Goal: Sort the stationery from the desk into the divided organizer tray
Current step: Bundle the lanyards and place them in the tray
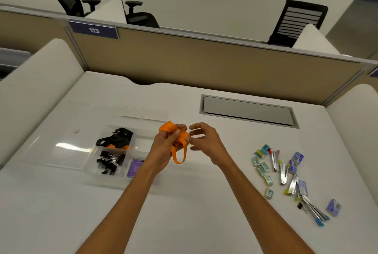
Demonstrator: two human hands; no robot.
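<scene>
Head view: the task is partly complete. The clear divided organizer tray (51, 147) sits on the left part of the bench (184, 202) and already contains sorted stock. One compartment holds black lanyards (116, 138) with some orange material under them. The compartment in front of it holds black binder clips (110, 161), and a neighbouring compartment holds a purple box (135, 168). The large section at the left of the tray shows no contents. Unsorted stock lies well apart from the tray on the right part of the bench. It consists of small teal-and-yellow staple boxes (263, 166), silver metal tools (283, 172) with coloured tips (probably staplers or staple removers), several purple packets (296, 160) and one loose black clip (300, 205). Judged from this layout, less than half of the work is done, and the whole right-hand pile is left to sort. The item in hand is an orange lanyard (176, 134), held above the bench just to the right of the tray and not yet placed. The left hand (163, 149) grips the lanyard as a gathered bundle: the fingers and thumb are curled round it, and one loop of strap hangs below the palm. The right hand (206, 142) is beside the bundle with its fingers loosely curved and spread. Its fingertips are at the right edge of the strap, and it grips nothing firmly. Whether the fingertips actually touch the strap cannot be determined. The probable current step is bundling the lanyard for the compartment that holds the others.
</scene>
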